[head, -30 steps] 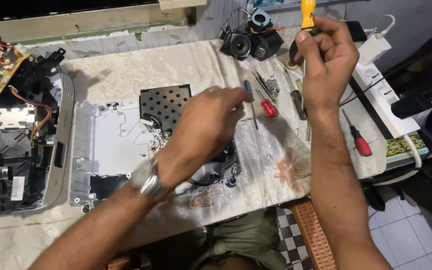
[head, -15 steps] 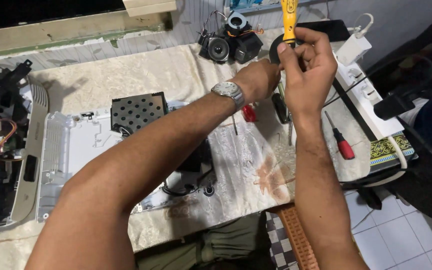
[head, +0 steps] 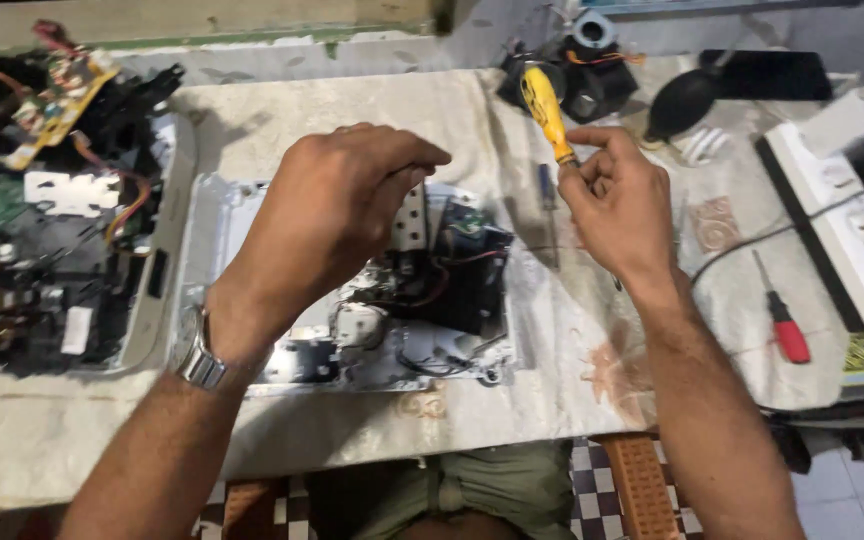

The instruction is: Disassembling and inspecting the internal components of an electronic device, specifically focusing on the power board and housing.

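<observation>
My right hand [head: 620, 205] grips a yellow-handled screwdriver [head: 546, 110], handle pointing up and away over the cloth-covered table [head: 472, 110]. My left hand [head: 337, 215], wearing a metal wristwatch [head: 198, 352], hovers with curled fingers over an opened white device chassis [head: 242, 215]; whether it holds anything is hidden. Under its fingertips lie a perforated metal plate [head: 410, 215] and a black module with wires [head: 467, 275].
A dismantled unit with circuit boards and wires [head: 47, 240] lies at the left. Small black speakers [head: 582, 70] and a black air-blower bulb [head: 687, 100] sit at the back. A red-handled screwdriver [head: 784, 325] and a white power strip [head: 842, 240] are at the right.
My left hand came back from the right hand's screwdriver to above the white chassis. The right hand lowered with the yellow screwdriver. The view shifted left and closer.
</observation>
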